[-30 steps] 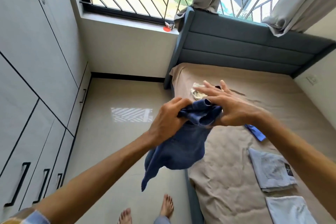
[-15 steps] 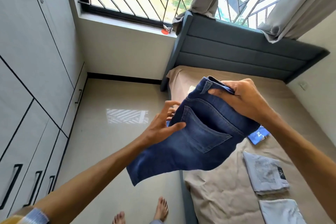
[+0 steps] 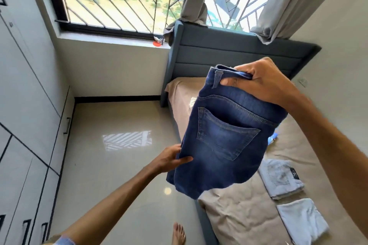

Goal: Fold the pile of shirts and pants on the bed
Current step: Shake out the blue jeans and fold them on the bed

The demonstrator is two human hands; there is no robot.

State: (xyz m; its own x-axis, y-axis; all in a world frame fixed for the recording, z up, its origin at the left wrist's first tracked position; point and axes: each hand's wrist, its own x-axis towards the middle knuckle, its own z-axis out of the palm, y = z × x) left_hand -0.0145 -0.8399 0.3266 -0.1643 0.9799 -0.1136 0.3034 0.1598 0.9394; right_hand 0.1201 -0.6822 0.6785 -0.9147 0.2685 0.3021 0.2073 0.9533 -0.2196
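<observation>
right hand (image 3: 264, 83) grips jeans (image 3: 221, 135) waistband; left hand (image 3: 169, 159) pinches their side edge. 2 folded items, possibly pants (image 3: 280, 178), near bed (image 3: 249, 217) edge.

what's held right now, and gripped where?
The jeans. The right hand grips the waistband at the top; the left hand pinches the lower left side edge.
</observation>
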